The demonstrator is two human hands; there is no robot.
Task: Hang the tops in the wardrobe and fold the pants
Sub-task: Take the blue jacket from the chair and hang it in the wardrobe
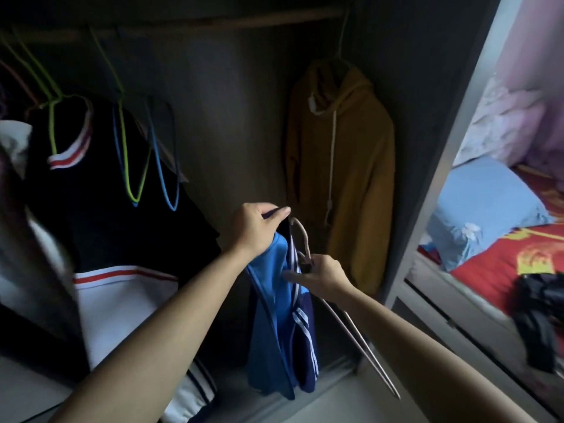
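Observation:
A blue top with navy panels and white stripes hangs in front of the open wardrobe. My left hand pinches its upper edge. My right hand grips a pink wire hanger at its neck, with the top's fabric against my fingers. The hanger's hook points up beside the top, and its lower part slants down to the right, outside the garment. A wooden rail runs across the wardrobe's top.
A mustard hoodie hangs at the rail's right end. At the left hang a black, white and red jacket and empty green and blue hangers. The door's mirror reflects a bed with a blue pillow and dark clothes.

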